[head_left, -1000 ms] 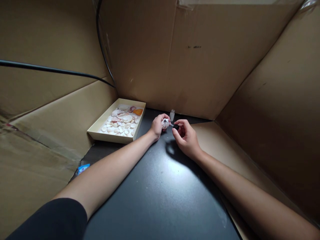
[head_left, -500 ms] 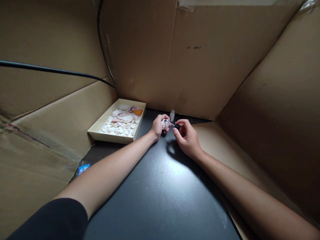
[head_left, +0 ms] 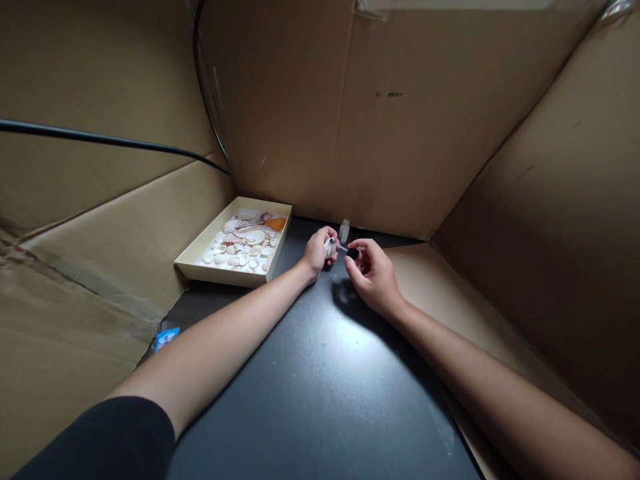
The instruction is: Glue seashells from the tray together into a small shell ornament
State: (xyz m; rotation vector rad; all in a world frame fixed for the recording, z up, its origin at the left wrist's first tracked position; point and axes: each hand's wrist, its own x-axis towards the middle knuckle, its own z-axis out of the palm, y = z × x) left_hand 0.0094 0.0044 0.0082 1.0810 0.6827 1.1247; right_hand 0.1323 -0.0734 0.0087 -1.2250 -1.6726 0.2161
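My left hand (head_left: 315,252) grips a small pale seashell (head_left: 329,247) just above the black table (head_left: 320,387). My right hand (head_left: 373,273) pinches a black-capped brush (head_left: 351,253), and its thin tip touches the shell. A small clear bottle (head_left: 344,231) stands uncapped just behind the two hands. To the left lies a cream tray (head_left: 200,265) holding several white, pink and orange shells.
Brown cardboard walls (head_left: 400,120) close in the table at the back, left and right. A black cable (head_left: 100,140) runs across the left wall. A small blue packet (head_left: 167,337) lies at the table's left edge.
My left hand has turned the shell slightly, so less of its face shows. My right hand and the brush have barely shifted.
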